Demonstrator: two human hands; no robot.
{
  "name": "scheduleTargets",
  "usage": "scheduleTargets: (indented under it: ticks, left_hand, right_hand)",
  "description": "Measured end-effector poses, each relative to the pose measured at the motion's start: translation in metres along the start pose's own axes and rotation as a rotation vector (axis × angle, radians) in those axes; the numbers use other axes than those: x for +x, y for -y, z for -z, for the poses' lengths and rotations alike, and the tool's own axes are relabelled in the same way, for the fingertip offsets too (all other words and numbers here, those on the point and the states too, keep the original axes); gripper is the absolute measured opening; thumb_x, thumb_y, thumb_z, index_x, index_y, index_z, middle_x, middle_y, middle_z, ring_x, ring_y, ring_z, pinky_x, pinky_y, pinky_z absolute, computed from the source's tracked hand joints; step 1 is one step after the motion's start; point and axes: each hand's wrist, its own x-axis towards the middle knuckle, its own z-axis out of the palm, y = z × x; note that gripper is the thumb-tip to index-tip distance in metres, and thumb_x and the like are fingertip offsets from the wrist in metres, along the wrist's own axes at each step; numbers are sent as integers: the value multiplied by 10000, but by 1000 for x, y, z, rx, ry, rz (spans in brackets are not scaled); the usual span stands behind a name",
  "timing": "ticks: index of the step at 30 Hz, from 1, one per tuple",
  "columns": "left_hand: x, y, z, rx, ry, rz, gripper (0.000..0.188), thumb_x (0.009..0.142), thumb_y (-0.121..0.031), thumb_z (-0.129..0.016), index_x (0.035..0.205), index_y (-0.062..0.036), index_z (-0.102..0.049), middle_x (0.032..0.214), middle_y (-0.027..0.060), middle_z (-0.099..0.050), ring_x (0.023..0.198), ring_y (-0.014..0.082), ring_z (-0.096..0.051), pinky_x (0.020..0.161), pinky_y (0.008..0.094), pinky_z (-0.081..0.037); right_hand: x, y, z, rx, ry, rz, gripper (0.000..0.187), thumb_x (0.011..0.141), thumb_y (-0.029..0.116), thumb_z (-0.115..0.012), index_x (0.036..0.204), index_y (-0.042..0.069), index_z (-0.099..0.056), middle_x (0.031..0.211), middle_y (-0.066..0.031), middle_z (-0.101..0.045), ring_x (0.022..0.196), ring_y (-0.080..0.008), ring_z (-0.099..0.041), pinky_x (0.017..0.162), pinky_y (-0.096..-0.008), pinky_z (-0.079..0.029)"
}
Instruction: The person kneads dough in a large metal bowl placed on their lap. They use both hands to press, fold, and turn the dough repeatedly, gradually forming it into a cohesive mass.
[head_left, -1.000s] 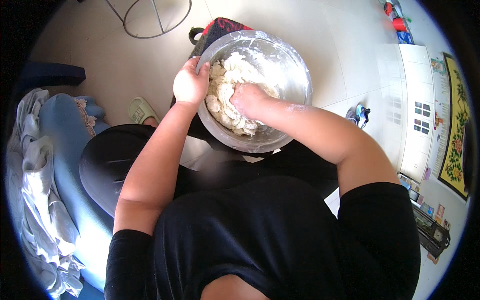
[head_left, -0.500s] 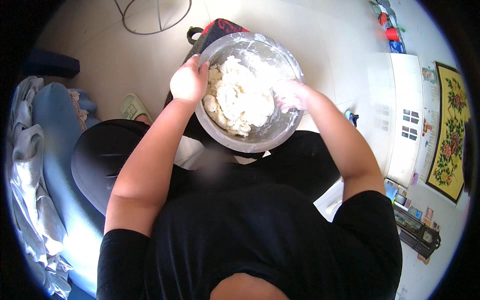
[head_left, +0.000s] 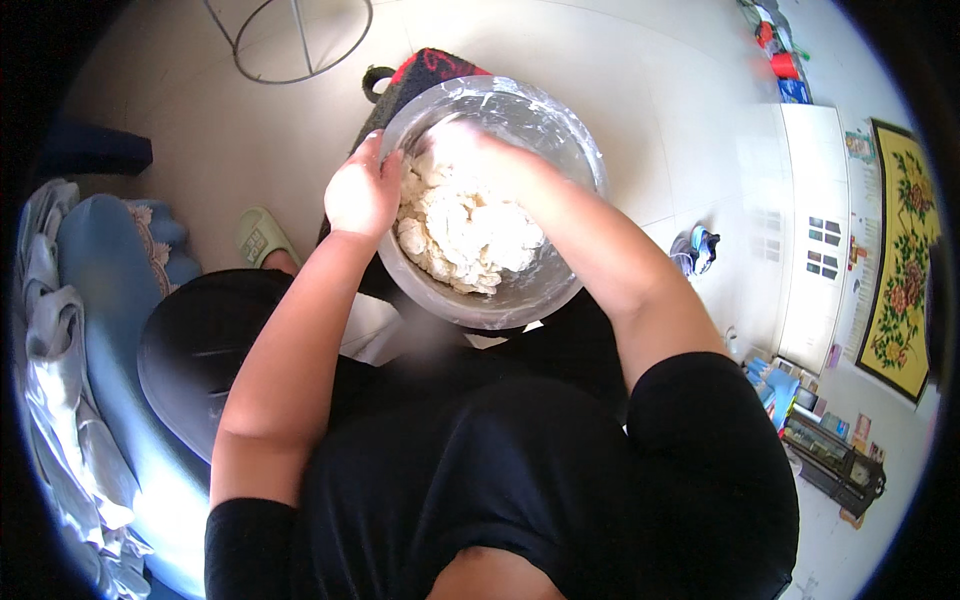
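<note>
The bare left hand [head_left: 362, 195] pinches the left rim of a wide, round, silver metal bowl [head_left: 545, 125] between thumb and fingers. Lumpy, off-white dough [head_left: 465, 240] lies in the bowl's left and middle part, with the bare right hand [head_left: 455, 147] blurred at its far edge, so I cannot tell whether those fingers are spread or pressed together.

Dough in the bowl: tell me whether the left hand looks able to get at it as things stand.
Probably yes. The left hand is at the rim of the bowl, close beside the dough, which lies uncovered there. The blurred right hand, toward the far side, might crowd it.
</note>
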Motion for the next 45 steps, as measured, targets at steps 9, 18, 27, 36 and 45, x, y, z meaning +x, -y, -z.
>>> scheduleTargets:
  ticks: [9,18,27,36,45]
  left_hand:
    - [0,1,-3,-169,38,63,412,829,-303,-523,1149,-44,-539,1008,190,-603,937,314,-582,826,364,-451]
    - [8,-2,-2,-44,29,42,424,816,-332,-520,1134,-53,-553,981,198,-606,935,320,-581,829,374,-450]
    - [3,-5,0,-168,83,143,431,828,-358,-521,1169,-95,-535,1001,136,-623,952,273,-587,837,346,-450]
    - [1,-9,2,-138,94,112,401,826,-320,-521,1140,-73,-549,999,174,-611,934,297,-587,826,363,-455]
    - [7,-4,-3,-123,36,26,415,831,-318,-505,1154,-60,-538,1048,173,-595,989,300,-564,863,363,-435]
  right_hand:
    - [-84,-15,30,809,-50,-1082,317,885,318,-411,962,56,-571,864,-102,-612,681,-177,-590,585,-363,-493]
    - [-5,72,8,-379,358,-147,473,821,464,-485,1013,47,-602,995,-149,-602,884,-304,-587,818,-360,-458]
    - [-164,59,62,-753,336,218,260,828,215,-504,967,21,-608,1143,-185,-463,1064,-309,-434,898,-413,-406]
    - [-119,56,4,-797,380,135,252,809,238,-508,911,25,-596,971,-173,-524,958,-309,-478,753,-486,-417]
    - [-75,50,11,-868,172,116,367,879,208,-426,1161,-23,-463,1159,-216,-462,1071,-295,-479,914,-410,-401]
